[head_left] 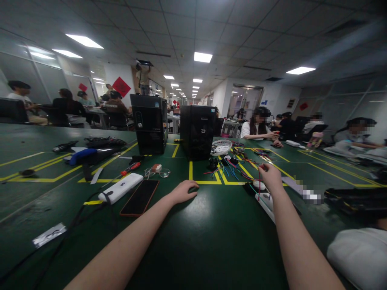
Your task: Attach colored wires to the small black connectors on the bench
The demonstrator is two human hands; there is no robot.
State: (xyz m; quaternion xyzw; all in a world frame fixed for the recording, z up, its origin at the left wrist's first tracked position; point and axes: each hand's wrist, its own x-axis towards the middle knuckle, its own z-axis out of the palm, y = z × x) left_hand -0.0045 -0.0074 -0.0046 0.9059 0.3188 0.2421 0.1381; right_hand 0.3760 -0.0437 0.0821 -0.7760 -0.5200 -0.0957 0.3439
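Observation:
My left hand (185,192) rests on the green table with its fingers stretched out, holding nothing. To its left lies a dark phone (140,198) with an orange edge. My right hand (271,177) is raised over the table, its thumb and fingertips pinched on a thin red wire (259,179) that hangs down. Beneath that hand sits a white power strip (266,201), partly covered by my forearm. Just beyond, a tangle of coloured wires (228,166) spreads across yellow tape lines.
Two black computer towers (196,133) stand ahead, with a white basket (221,147) beside the right one. At left are a white power strip (122,187), glasses (165,173), a red screwdriver (131,168) and black cables. A person (256,125) works across the table.

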